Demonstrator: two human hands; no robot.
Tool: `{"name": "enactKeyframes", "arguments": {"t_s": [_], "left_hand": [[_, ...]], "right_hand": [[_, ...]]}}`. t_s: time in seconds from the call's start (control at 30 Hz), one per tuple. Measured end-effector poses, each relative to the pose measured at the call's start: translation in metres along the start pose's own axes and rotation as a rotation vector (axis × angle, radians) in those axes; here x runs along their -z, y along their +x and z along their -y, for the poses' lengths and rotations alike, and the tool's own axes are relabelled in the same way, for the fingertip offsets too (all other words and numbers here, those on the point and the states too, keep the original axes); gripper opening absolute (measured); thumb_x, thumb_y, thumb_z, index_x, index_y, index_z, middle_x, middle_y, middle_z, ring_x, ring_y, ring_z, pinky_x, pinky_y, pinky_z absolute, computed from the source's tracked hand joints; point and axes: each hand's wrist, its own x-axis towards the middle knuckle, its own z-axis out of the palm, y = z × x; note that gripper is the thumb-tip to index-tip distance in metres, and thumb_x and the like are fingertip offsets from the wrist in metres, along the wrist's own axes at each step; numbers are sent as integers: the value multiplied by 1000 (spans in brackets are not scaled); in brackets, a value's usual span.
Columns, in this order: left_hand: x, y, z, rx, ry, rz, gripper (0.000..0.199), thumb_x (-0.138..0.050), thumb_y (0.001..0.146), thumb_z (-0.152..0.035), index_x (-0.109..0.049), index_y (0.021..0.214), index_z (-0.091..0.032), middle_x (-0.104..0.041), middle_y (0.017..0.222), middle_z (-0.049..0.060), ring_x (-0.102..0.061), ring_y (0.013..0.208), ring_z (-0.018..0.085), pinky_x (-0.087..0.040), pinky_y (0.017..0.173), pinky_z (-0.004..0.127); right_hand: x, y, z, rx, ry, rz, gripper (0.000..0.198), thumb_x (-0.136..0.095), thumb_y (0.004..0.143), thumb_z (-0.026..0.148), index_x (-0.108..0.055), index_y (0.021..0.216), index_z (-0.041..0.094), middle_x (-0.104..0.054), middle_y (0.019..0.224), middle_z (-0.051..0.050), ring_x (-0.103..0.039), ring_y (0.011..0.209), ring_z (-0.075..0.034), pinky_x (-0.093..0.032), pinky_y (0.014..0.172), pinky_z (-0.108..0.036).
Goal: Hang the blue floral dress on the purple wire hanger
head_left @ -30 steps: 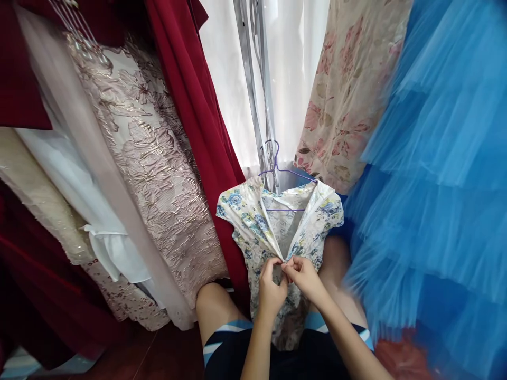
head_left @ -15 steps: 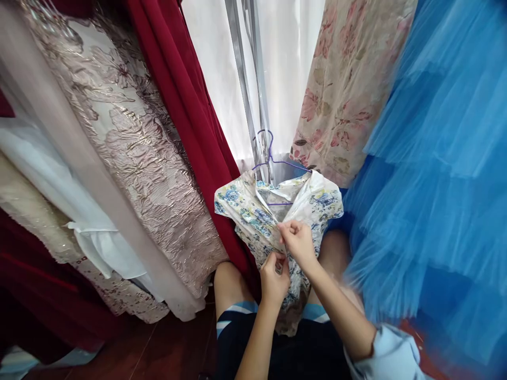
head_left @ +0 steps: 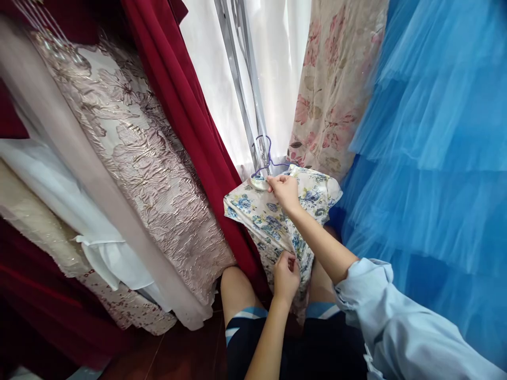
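Note:
A white blouse (head_left: 273, 216) with blue flowers and short sleeves hangs from a thin purple hanger (head_left: 270, 153) in front of my knees. At its neckline, my right hand (head_left: 284, 191) pinches the cloth close under the hanger's hook. Lower on the front, my left hand (head_left: 285, 277) has its fingers closed on the blouse's front edge. The two sides of the front lie together between my hands. The fingertips of my left hand are partly hidden, and so is the lower part of the blouse.
Dark red fabric (head_left: 186, 116) and a pink textured dress (head_left: 146, 169) hang on the left. Pale floral fabric (head_left: 328, 89) and a blue tiered tulle dress (head_left: 428, 142) are on the right. Grey straps (head_left: 237, 68) run down a white curtain (head_left: 285, 68).
My right hand has moved up from mid-front to the blouse's neckline, and the open neck is now drawn together. My left hand stays low on the front, slightly further right and down.

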Motion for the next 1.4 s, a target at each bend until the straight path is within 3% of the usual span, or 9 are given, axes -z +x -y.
{"name": "enactKeyframes", "arguments": {"t_s": [0.17, 0.27, 0.4, 0.6, 0.8, 0.93, 1.1, 1.23, 1.4], "left_hand": [[30, 34, -22, -132, 37, -81, 9, -53, 93, -23, -60, 96, -18, -65, 94, 8, -63, 83, 18, -51, 77, 30], [68, 88, -64, -296, 76, -264, 24, -48, 97, -28, -59, 118, -19, -63, 117, 12, -63, 98, 20, -52, 81, 31], [109, 164, -115, -557, 196, -245, 34, -41, 101, -26, -53, 132, -21, -55, 138, 12, -53, 124, 22, -49, 94, 33], [121, 210, -133, -642, 588, 38, 21, -46, 99, -28, -65, 97, -18, -67, 97, 8, -64, 90, 21, -48, 81, 32], [147, 218, -145, -638, 460, -300, 19, -47, 97, -25, -62, 89, -17, -66, 87, 5, -61, 83, 18, -45, 79, 28], [199, 224, -120, -514, 494, -394, 17, -51, 95, -27, -64, 89, -17, -67, 87, 4, -61, 82, 17, -44, 78, 27], [247, 200, -42, -322, 496, -421, 19, -50, 91, -29, -64, 90, -17, -68, 85, 4, -62, 79, 18, -45, 75, 26], [238, 167, 2, -92, 417, -296, 19, -48, 89, -30, -62, 86, -16, -67, 77, 4, -62, 71, 18, -45, 70, 26], [195, 138, 2, -23, 253, 60, 21, -51, 88, -34, -63, 82, -18, -67, 75, 2, -61, 71, 17, -46, 68, 25]], "right_hand": [[14, 0, -7, -8, 96, 96, 23, -58, 82, 36, -58, 71, 16, -57, 49, 2, -40, 39, -8, -30, 42, -23], [21, -2, -7, -20, 144, 113, 15, -56, 81, 31, -56, 76, 18, -57, 48, 3, -39, 37, -9, -30, 41, -22], [30, -2, -4, 17, 107, 137, 15, -56, 83, 32, -55, 77, 19, -58, 50, 3, -41, 39, -9, -30, 41, -22], [36, 5, -14, 41, 92, 206, 23, -60, 81, 40, -51, 73, 19, -56, 49, 3, -41, 39, -9, -30, 42, -22], [22, -6, -46, -19, -168, 155, 16, -54, 75, 29, -49, 63, 20, -53, 46, 3, -48, 44, -12, -35, 49, -23], [33, -33, -64, -51, -213, 174, 16, -52, 75, 30, -49, 63, 20, -53, 48, 3, -46, 44, -12, -32, 48, -23], [53, -64, -72, -61, -251, 257, 14, -54, 74, 28, -48, 65, 20, -53, 49, 4, -48, 45, -12, -33, 48, -22], [60, -79, -81, -84, -370, 315, 12, -53, 76, 24, -49, 66, 20, -54, 51, 3, -52, 50, -13, -34, 50, -21], [78, -79, -100, -231, -588, 490, 13, -49, 82, 23, -53, 71, 18, -62, 58, 0, -57, 55, -14, -39, 55, -22]]}}
